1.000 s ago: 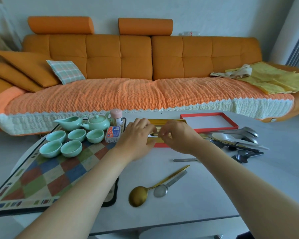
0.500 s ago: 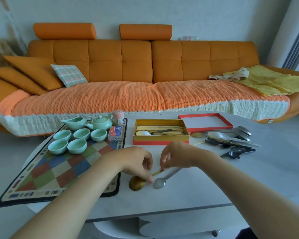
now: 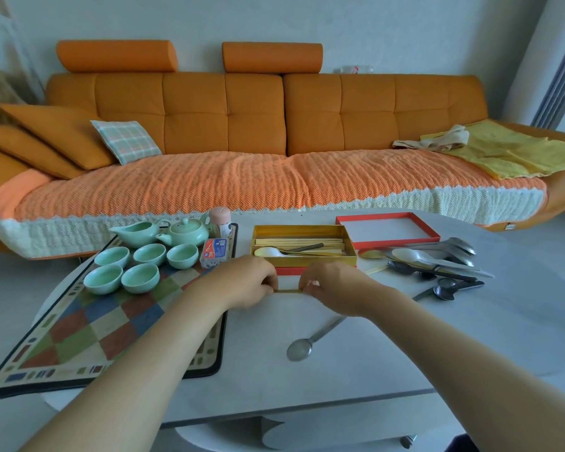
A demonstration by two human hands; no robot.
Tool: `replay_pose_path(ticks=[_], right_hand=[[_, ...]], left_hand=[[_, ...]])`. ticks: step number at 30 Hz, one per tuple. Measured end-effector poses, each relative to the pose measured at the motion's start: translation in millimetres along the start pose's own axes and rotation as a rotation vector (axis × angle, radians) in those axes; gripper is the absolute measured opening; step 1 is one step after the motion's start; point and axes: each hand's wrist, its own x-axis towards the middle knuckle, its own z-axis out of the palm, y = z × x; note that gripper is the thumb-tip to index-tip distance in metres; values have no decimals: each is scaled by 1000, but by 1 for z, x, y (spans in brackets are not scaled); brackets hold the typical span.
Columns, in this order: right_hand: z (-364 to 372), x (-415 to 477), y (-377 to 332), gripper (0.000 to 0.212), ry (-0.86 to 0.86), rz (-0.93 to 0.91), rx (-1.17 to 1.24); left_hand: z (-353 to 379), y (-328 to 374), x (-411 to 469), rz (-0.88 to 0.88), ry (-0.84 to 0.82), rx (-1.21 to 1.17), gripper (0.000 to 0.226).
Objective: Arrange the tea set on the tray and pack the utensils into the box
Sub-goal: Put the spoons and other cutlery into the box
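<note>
View: head camera, looking forward and down over the desk (image 3: 405, 347)
Left hand (image 3: 247, 283): your fingers are curled and pinch the left end of the gold utensil (image 3: 287, 291)
Right hand (image 3: 335, 288): your fingers are curled and pinch the right end of the same piece
Gold utensil position: held level between both hands, just in front of the box (image 3: 349, 243); only a short gold length shows, both ends hidden in your grip
Box contents: pale sticks (image 3: 300, 243) and a pale spoon (image 3: 268, 252) lie lengthwise inside
Lid (image 3: 388, 229): open side up, just right of the box and slightly behind it
Silver spoon (image 3: 310, 340): loose on the desk, nearer you than both hands, not yet packed
Utensil pile (image 3: 437, 259): right of the box, pieces overlapping, not yet packed
Tea set (image 3: 186, 231): teapot, pitcher and five cups grouped at the far end of the tray (image 3: 111, 337)
Handling: judge the gold utensil light, stiff and slick; it will not bend, but it can slip or rotate in a loose pinch
Grip point: hold near both ends and keep it level, so it goes in parallel to the pieces already packed
Caution: lower it rather than drop it; metal on metal may scratch and shift the contents
</note>
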Motion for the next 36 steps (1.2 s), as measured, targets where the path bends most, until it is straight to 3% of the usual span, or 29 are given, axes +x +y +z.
replay_pose_path(ticks=[4, 7, 9, 13, 18, 22, 26, 31, 36], right_hand=[[-12, 12, 9, 20, 174, -10, 54], [-24, 24, 23, 23, 330, 4, 76], [-26, 31, 34, 27, 393, 20, 47], [-17, 45, 51, 32, 365, 91, -12], [-9, 64, 47, 32, 328, 161, 62], [-6, 75, 44, 35, 239, 259, 127], [-3, 74, 41, 32, 227, 216, 160], [-12, 56, 41, 30, 307, 133, 153], [-32, 27, 62, 31, 489, 136, 136]], left_hand=[[-12, -5, 16, 37, 264, -13, 14], [-11, -7, 34, 114, 509, -110, 25], [-6, -8, 46, 132, 578, -121, 33], [10, -15, 67, 118, 540, -46, 50], [23, -24, 78, 112, 483, 36, 29], [29, -30, 75, 75, 334, 70, 38], [29, -27, 71, 58, 287, 73, 41], [26, -16, 67, 63, 291, 120, 49], [19, 20, 65, 185, 450, 48, 40]])
